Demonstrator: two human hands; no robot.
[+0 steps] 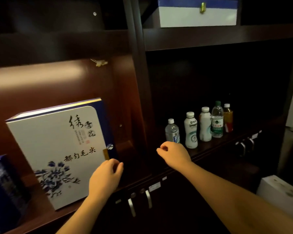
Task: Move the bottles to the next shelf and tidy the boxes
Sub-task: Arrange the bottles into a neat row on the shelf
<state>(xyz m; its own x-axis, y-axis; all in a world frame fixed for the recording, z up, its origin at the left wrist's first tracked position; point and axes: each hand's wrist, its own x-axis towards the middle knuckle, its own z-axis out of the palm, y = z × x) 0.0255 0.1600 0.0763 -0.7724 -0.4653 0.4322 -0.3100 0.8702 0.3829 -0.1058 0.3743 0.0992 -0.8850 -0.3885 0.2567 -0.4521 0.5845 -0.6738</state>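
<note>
- Five bottles stand in a row on the dark right-hand shelf [210, 149], centre right of the frame: a small clear water bottle [172, 131], two white drink bottles [191, 130] [205, 124], a green-capped water bottle [217, 119] and an amber tea bottle [228, 118].
- Bottles look already placed, so the step in hand seems to be tidying the boxes.
- Left hand [107, 177] hovers at the lower right corner of the large white floral gift box [57, 149], fingers loosely curled, grasping nothing.
- Right hand [173, 155] hangs just before the small clear bottle, fingers loosely curled, likewise grasping nothing.
- Next move likely calls for gripping the gift box, which leans tilted in the lit left shelf, and squaring it.
- A dark blue box [5, 191] sits at lower left, near the gift box; free shelf lies to its right, up to the upright divider [139, 98].
- Another white-and-blue box [198, 16] rests on the top shelf.
</note>
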